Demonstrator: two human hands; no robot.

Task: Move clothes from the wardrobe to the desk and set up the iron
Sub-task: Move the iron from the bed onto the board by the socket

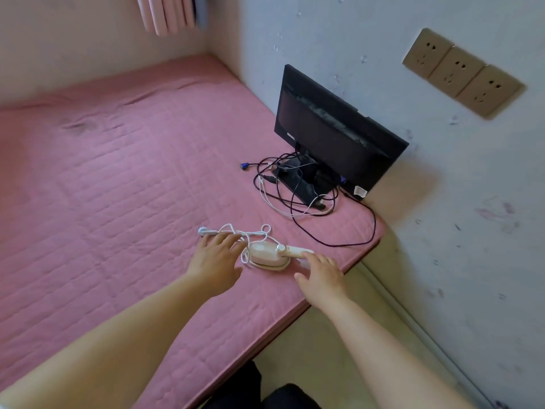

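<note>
A small pale pink and cream travel iron (267, 255) lies on the pink quilted mattress (118, 187) near its right edge. Its white cord (250, 231) loops behind it and ends in a grey plug (203, 231). My left hand (216, 258) hovers over the cord just left of the iron, its fingers spread and straight, the fingertips near the plug. To the iron's right my right hand (321, 276) lies flat, its fingertips touching the end of the iron's handle (298, 251). Neither hand grips anything. No clothes are in view.
A black monitor (336, 134) leans against the wall at the mattress's far right, with a tangle of black and white cables (298, 196) in front of it. A row of three wall sockets (463, 72) sits on the right wall. Pink curtains (168, 13) hang at the top.
</note>
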